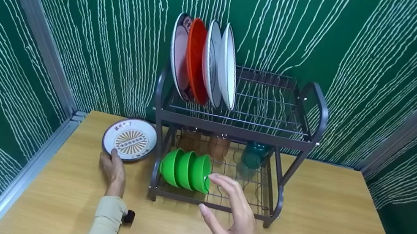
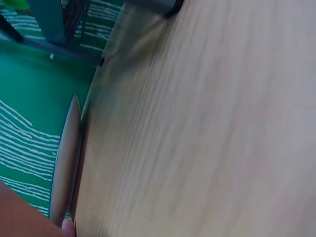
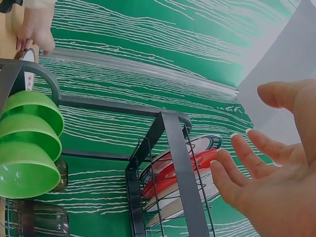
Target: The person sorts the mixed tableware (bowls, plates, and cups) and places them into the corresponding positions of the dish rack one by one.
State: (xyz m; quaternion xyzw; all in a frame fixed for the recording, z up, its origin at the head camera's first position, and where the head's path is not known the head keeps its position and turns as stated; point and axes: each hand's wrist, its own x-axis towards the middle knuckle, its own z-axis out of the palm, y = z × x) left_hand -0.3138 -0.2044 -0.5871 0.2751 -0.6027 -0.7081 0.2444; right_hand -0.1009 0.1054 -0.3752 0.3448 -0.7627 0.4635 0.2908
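On the table left of the rack lies a white patterned plate (image 1: pixel 131 139) with a dark rim. My left hand (image 1: pixel 113 171) pinches its near edge, thumb over the rim and fingers at the side and underneath. The left wrist view shows the plate (image 2: pixel 65 163) edge-on, low over the tabletop, with a fingertip at its rim. My right hand (image 1: pixel 236 225) hovers in front of the rack, fingers spread and holding nothing. Nearest to it are three green bowls (image 1: pixel 185 169), standing on their sides in a row on the lower shelf.
A two-tier dark metal dish rack (image 1: pixel 232 129) stands mid-table. Several plates stand upright on its upper left, among them a red plate (image 1: pixel 197 61). Behind the bowls are brown glasses (image 1: pixel 219 146) and a teal glass (image 1: pixel 254 155). Green walls enclose the table.
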